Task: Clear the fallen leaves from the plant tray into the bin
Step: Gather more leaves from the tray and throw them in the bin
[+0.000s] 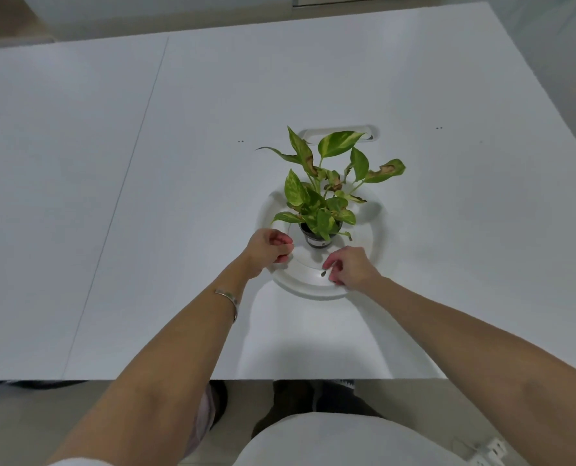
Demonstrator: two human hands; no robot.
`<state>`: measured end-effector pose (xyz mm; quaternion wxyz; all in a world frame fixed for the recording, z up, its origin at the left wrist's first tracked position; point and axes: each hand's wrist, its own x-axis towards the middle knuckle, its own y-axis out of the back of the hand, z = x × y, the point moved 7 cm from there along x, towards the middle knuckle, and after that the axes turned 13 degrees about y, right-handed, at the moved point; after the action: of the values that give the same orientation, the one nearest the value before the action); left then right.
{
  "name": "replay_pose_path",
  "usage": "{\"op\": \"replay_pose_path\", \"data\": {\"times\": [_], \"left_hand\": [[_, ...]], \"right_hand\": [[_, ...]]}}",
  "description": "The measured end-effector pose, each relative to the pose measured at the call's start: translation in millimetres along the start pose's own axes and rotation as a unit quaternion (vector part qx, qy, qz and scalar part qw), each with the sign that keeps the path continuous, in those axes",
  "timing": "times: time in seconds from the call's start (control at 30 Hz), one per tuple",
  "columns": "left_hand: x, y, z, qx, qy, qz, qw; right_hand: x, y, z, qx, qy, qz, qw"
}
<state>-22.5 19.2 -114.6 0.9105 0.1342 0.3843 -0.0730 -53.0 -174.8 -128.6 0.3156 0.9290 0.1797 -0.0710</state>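
A round white plant tray (372,237) sits mid-table with a green potted plant (320,210) in a black pot at its centre. One small dark fallen leaf (323,273) lies on the tray's near part. My right hand (352,267) hovers over the tray's front, thumb and fingertips slightly apart on either side of that leaf, not closed on it. My left hand (268,250) rests at the tray's left rim with fingers curled around the edge. No bin is in view.
The white table (179,163) stretches wide on all sides, with a seam running down its left part. A cable slot (338,131) lies just behind the plant. The table's near edge is at the bottom, above my lap and the floor.
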Motion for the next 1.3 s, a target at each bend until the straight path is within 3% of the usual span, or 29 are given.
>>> {"op": "replay_pose_path", "data": {"times": [0.17,0.4,0.47,0.53,0.63,0.77,0.9,1.03,1.2,1.27,1.3], "left_hand": [[-9.6,-2.4,-18.6,-0.079,0.035,0.02,0.996],[-31.1,-3.3,-26.8,-0.167,0.032,0.034,0.985],[-37.7,1.0,-30.7,-0.204,0.033,0.034,0.978],[-44.2,8.6,-35.5,-0.25,0.032,0.034,0.967],[-57.1,27.3,-45.4,-0.31,0.03,0.037,0.949],[-79.5,60.4,-65.2,-0.342,0.028,0.047,0.938],[-106.7,92.6,-93.5,-0.375,0.025,0.042,0.926],[-139.0,138.6,-135.6,-0.419,0.019,0.05,0.907],[-186.4,204.9,-199.8,-0.462,0.002,0.091,0.882],[-191.0,209.6,-200.9,-0.461,0.003,0.095,0.882],[-218.7,244.5,-247.1,-0.495,0.0,0.136,0.858]], "right_hand": [[6.1,-20.9,-9.7,-0.1,0.096,-0.084,0.987],[6.8,-23.4,-16.5,-0.197,0.129,-0.082,0.968],[10.1,-15.4,-13.1,-0.144,0.08,-0.041,0.986],[9.6,-1.1,-0.4,0.0,-0.015,0.054,0.998],[-3.3,9.0,10.6,0.144,-0.104,0.113,0.978],[-10.7,16.7,7.1,0.112,-0.133,0.085,0.981],[-13.8,-19.0,-18.8,0.231,-0.164,0.09,0.955],[-11.2,-99.0,-94.2,0.348,-0.13,0.065,0.926],[-16.4,-197.4,-186.0,0.37,-0.077,-0.013,0.926],[-16.7,-201.3,-199.1,0.365,-0.065,-0.012,0.929],[-25.2,-257.1,-230.9,0.342,-0.046,-0.066,0.936]]}}
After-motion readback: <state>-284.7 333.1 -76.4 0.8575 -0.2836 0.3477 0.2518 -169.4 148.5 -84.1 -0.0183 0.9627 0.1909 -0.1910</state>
